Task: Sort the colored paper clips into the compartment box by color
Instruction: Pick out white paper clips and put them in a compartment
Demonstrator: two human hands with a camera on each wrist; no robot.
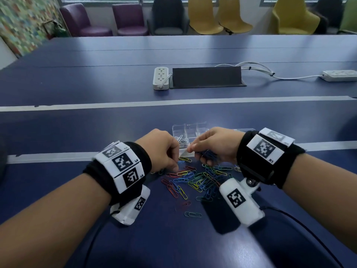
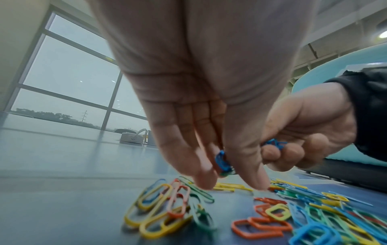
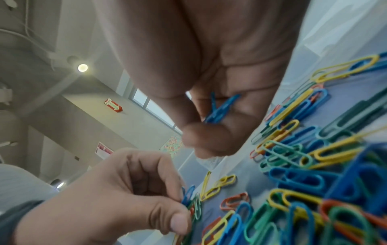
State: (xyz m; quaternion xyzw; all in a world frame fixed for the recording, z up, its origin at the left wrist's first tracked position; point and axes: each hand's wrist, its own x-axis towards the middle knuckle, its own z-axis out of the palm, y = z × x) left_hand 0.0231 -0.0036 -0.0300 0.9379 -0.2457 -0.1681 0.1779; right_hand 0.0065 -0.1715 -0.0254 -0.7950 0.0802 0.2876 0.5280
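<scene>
Clips (image 1: 199,180) piled; both hands (image 1: 160,149) (image 1: 214,146) hold blue ones nr box (image 1: 185,128).

paper clips (image 1: 199,178) — blue, yellow, green, orange — on a navy table (image 1: 96,78).

Blue table (image 1: 96,84), chairs (image 1: 204,16), windows (image 2: 69,74)
</scene>
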